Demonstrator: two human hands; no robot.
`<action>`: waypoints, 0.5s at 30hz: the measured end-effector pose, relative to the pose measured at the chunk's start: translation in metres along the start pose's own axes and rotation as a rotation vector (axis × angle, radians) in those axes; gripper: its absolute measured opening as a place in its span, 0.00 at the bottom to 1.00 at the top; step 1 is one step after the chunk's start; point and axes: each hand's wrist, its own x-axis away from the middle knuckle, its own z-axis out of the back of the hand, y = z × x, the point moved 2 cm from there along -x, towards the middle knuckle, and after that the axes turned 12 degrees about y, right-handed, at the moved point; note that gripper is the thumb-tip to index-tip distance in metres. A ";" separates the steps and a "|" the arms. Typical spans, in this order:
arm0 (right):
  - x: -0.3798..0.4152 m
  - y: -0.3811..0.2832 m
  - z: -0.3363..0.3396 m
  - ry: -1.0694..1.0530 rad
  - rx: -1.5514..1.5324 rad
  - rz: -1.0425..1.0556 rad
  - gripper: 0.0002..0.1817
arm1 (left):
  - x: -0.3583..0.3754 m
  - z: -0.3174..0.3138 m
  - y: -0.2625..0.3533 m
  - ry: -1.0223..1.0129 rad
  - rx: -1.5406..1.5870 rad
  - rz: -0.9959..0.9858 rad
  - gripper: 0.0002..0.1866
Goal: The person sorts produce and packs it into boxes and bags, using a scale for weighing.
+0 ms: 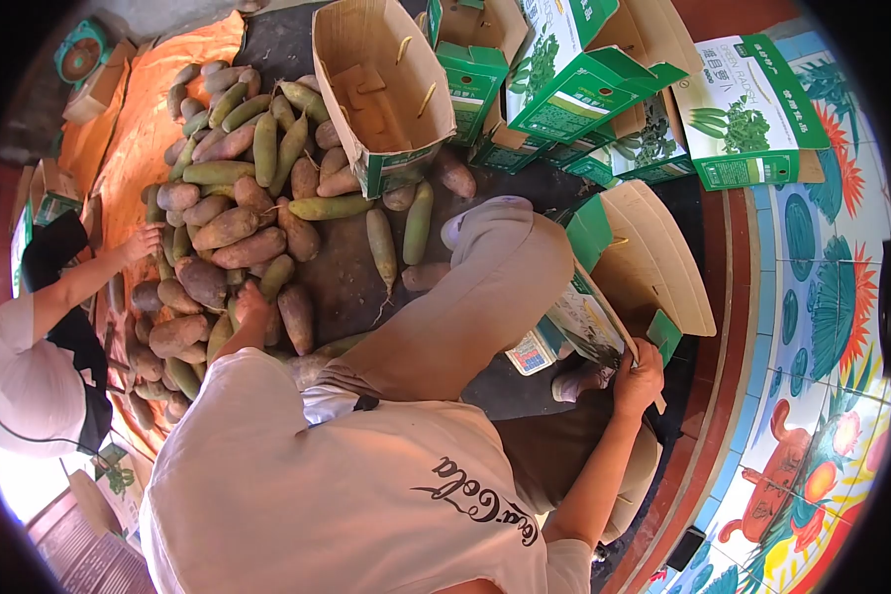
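My left hand [252,303] reaches into a large pile of long green radishes [264,148] and thick reddish-brown roots [226,227]. It touches the pile beside a green radish [277,275], but its fingers are partly hidden. At the right, my right hand [641,378] grips the edge of an open cardboard carton [653,247] with green flaps. That carton stands tilted next to my bent knee, and I cannot make out its contents. A few green radishes, one of them thin [380,245], lie apart from the pile near my leg.
An open carton [381,94] stands behind the pile. More green-and-white radish cartons [752,114] crowd the back right, by a tiled wall [802,297]. Another person's hand [144,241] is on the pile's left side. An orange sheet [134,158] lies under the roots.
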 end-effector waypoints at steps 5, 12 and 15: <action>0.002 0.005 -0.002 0.014 -0.006 -0.001 0.10 | 0.036 0.006 0.026 -0.021 0.271 -0.037 0.27; 0.002 0.004 0.001 0.020 -0.022 -0.014 0.09 | 0.083 0.062 0.087 -0.586 1.118 0.231 0.24; 0.001 0.005 0.003 -0.003 -0.016 -0.026 0.09 | 0.108 0.114 0.115 -0.615 1.255 0.025 0.22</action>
